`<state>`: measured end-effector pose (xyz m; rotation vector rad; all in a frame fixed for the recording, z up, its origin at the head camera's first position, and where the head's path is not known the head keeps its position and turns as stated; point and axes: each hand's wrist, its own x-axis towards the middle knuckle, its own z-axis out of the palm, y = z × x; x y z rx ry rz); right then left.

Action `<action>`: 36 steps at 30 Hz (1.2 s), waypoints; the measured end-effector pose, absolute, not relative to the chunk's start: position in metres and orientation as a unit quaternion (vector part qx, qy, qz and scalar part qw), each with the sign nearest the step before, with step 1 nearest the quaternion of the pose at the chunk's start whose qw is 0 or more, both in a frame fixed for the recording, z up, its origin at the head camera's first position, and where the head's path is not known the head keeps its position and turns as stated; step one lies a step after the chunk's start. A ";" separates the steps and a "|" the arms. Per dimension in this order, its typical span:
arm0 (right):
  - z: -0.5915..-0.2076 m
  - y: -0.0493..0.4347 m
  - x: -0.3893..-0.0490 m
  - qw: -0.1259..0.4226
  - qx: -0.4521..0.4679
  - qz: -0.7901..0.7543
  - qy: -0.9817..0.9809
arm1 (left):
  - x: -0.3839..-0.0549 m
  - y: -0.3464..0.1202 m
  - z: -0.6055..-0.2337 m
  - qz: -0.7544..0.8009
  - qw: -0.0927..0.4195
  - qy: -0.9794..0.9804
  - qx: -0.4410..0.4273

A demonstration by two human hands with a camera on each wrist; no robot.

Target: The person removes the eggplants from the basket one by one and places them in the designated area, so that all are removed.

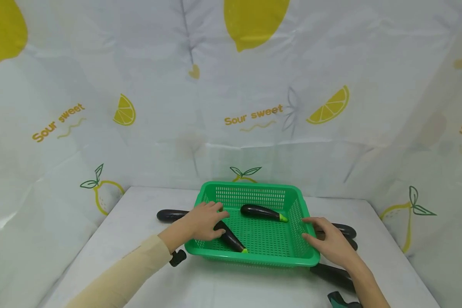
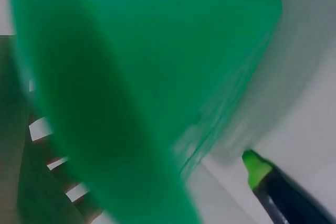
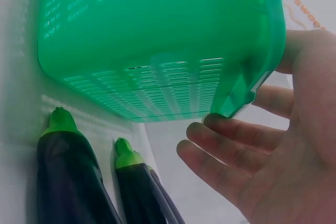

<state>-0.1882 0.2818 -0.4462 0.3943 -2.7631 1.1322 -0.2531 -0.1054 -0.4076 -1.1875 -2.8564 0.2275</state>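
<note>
A green plastic basket point(image 1: 254, 256) stands in the middle of the table in the head view. Inside it lie two dark eggplants with green stems: one eggplant point(image 1: 261, 211) toward the back, another eggplant point(image 1: 232, 240) toward the front left. Over the basket's left side my left hand point(image 1: 205, 220) reaches in, its spread fingers and thumb around the fat end of the front eggplant. My right hand point(image 1: 328, 241) is at the right rim, holding nothing. In the right wrist view its extended fingers point(image 3: 231, 156) come up to the outside of the rim, the thumb partly hidden.
Left of the basket lies an eggplant point(image 1: 171, 215), partly behind the left arm. Several eggplants lie to the right, among them a front eggplant point(image 1: 334, 276) and a back eggplant point(image 1: 346, 230). A lemon-printed sheet point(image 1: 157, 162) hangs behind the white table point(image 1: 215, 291).
</note>
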 end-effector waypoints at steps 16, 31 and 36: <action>-0.447 0.282 -0.190 0.066 0.132 0.379 -0.913 | -0.251 -0.081 -0.431 0.128 -0.039 -0.919 -0.371; -0.447 0.281 -0.189 0.070 0.131 0.381 -0.913 | -0.252 -0.072 -0.442 0.149 -0.057 -0.902 -0.401; -0.445 0.281 -0.189 0.069 0.129 0.379 -0.914 | -0.253 -0.072 -0.441 0.134 -0.063 -0.904 -0.401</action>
